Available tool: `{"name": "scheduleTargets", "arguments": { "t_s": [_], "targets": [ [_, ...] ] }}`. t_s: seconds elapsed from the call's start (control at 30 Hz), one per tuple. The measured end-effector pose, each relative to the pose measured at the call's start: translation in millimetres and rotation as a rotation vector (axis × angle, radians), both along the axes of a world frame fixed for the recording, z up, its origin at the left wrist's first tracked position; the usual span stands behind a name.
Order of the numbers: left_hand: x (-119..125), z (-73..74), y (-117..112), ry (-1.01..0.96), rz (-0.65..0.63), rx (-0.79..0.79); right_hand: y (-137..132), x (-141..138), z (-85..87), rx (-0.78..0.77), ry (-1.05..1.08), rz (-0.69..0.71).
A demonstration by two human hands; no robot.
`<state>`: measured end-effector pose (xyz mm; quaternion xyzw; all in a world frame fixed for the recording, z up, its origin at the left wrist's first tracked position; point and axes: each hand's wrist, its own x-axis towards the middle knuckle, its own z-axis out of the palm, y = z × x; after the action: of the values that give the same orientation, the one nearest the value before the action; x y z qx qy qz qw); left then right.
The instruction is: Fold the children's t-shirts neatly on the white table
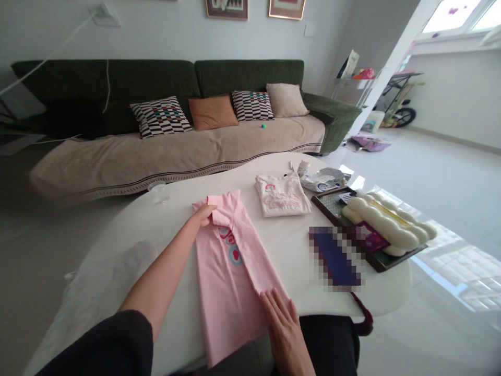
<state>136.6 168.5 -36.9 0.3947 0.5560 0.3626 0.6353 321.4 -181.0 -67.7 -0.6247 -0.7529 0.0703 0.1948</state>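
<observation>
A pink T-shirt [250, 250] with a red and blue print lies lengthwise on the white table, one side folded over so that part of the print is covered. At its far end my left hand [204, 214] is closed on the fabric by the folded sleeve. My right hand [284, 321] rests flat on the near right edge of the shirt, fingers stretched out. The shirt's lower end hangs past the table's near edge. Beyond it to the right lies a folded white T-shirt [284, 196] with a small rainbow and pink lettering.
A dark-rimmed tray [381, 266] on the right bears a puffy cream-coloured object [391, 222]. A blurred-out dark blue item [336, 258] lies nearer. Silvery packaging [326, 179] sits behind, a clear plastic bag [113, 277] at left. A green sofa [250, 75] stands behind the table [176, 198].
</observation>
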Motion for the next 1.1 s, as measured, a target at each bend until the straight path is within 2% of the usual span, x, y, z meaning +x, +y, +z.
{"name": "scheduleTargets", "arguments": {
  "t_s": [0.13,0.3,0.47,0.67,0.77,0.9,1.0,1.1],
  "targets": [
    [-16.3,3.0,0.8,0.101,-0.023,-0.031,0.8,-8.9,5.0,0.016,-0.005,0.020],
    [-27.0,5.1,-8.9,0.250,-0.140,-0.086,-0.5,-14.9,-4.6,-0.002,-0.042,0.029],
    [-32.1,9.1,-13.7,0.391,-0.156,0.059,-2.4,-15.0,-8.9,0.003,-0.070,0.032],
    [-40.6,6.1,-9.0,0.738,-0.012,0.290,-2.3,-14.5,-2.3,0.030,-0.090,0.084],
    [-26.2,7.7,1.6,0.870,0.016,0.462,4.2,-9.9,1.1,0.059,-0.086,0.080],
    [16.7,9.8,24.1,0.931,-0.115,0.621,26.3,-5.0,4.0,0.060,-0.079,-0.027],
    [47.7,9.2,42.1,0.972,-0.209,0.642,44.4,-5.6,4.3,0.023,-0.105,-0.055],
    [63.8,7.1,59.0,1.038,-0.271,0.576,53.6,-6.1,1.0,-0.025,-0.146,-0.041]
  ]
}}
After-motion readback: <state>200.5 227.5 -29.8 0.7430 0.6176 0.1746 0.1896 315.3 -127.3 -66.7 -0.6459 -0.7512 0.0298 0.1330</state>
